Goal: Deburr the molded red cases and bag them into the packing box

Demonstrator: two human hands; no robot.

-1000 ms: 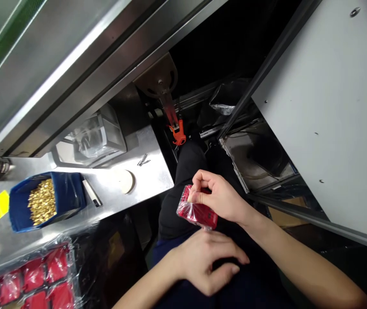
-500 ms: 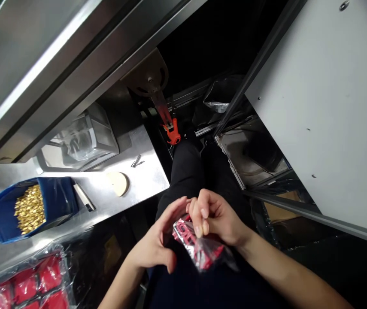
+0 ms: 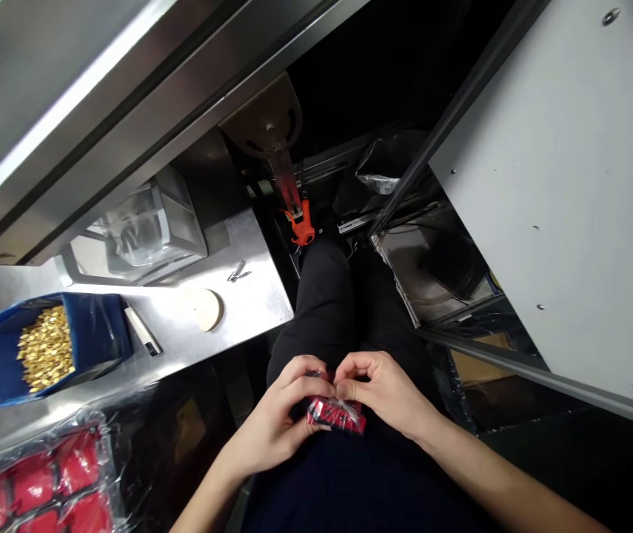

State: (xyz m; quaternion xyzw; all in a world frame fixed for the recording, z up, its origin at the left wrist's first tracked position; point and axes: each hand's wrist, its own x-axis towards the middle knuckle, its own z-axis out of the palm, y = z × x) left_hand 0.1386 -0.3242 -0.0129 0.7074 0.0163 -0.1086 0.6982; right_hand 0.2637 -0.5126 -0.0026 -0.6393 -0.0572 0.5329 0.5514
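Observation:
Both hands hold a small red packet in clear plastic wrap [image 3: 336,414] above my lap. My left hand [image 3: 277,426] curls round its left end, fingers closed on it. My right hand [image 3: 383,389] pinches the packet's top edge between thumb and fingers. My dark trouser legs [image 3: 327,296] lie beneath the packet.
A steel bench [image 3: 249,296] stands at the left with a blue bin of small gold parts [image 3: 49,348], a clear plastic cover [image 3: 138,237], a round white disc [image 3: 205,309] and wrapped red packets [image 3: 44,481]. An orange clip [image 3: 300,226] hangs ahead. A grey panel [image 3: 560,185] stands to the right.
My left hand rose from my lap and closed on the packet. The packet came down from in front of my knee toward my lap, with both hands now gripping it together.

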